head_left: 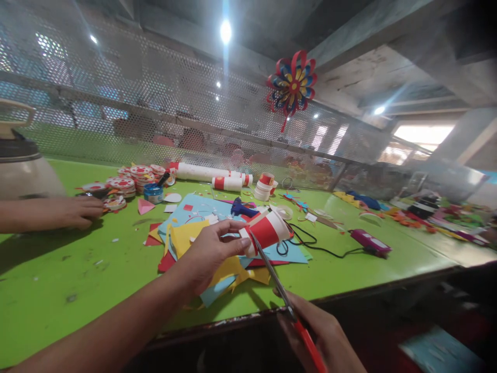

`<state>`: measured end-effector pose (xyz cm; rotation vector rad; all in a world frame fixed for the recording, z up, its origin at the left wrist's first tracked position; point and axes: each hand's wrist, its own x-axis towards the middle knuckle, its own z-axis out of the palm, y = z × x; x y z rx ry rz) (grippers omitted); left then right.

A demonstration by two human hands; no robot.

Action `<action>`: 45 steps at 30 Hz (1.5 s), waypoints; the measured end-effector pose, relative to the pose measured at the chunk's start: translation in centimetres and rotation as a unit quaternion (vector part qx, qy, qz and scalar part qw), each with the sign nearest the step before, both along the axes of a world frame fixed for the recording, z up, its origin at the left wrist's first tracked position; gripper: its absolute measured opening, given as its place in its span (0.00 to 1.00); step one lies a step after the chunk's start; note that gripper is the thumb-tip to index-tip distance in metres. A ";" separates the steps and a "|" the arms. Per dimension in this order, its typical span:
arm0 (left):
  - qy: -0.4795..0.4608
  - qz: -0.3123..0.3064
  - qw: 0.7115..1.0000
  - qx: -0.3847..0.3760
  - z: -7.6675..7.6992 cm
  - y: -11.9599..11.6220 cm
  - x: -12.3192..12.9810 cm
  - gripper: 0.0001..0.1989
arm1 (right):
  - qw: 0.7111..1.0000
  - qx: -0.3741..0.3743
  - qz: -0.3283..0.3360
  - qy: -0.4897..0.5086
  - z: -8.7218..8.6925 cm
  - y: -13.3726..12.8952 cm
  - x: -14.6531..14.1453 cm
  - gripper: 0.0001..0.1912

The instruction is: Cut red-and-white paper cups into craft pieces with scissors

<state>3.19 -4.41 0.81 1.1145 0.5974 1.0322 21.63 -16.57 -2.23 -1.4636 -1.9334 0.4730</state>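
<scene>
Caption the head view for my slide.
Over a green table, the left hand holds a red-and-white paper cup while the right hand holds scissors against it.

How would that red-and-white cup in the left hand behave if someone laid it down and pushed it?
The cup looks like paper, so it is probably light for its size. Its thin-looking wall, with the scissors at it, may buckle under a firm push. Round and tapered, it would likely roll in a curve.

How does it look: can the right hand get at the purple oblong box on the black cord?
Probably not yet: the right hand holds the red-handled metal scissors. Nothing seems to block the near side of the purple box, though, so it looks reachable once the hand is free.
</scene>
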 end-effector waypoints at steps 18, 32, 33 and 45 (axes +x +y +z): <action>0.018 -0.001 1.000 -0.001 -0.2 0.1 0.1 0.22 | 0.997 0.056 -0.012 -0.061 -1.0 -0.1 0.6 0.13; 0.032 0.022 0.999 0.034 0.2 -0.1 0.0 0.24 | 0.990 0.118 -0.054 -0.055 0.2 -0.3 0.1 0.17; 0.032 0.021 0.999 0.036 0.2 -0.1 0.0 0.24 | 0.990 0.117 -0.058 -0.055 0.3 -0.2 0.0 0.16; 0.019 0.026 0.999 0.036 0.4 -0.2 0.0 0.19 | 0.996 0.077 -0.042 -0.029 0.7 0.0 -0.6 0.14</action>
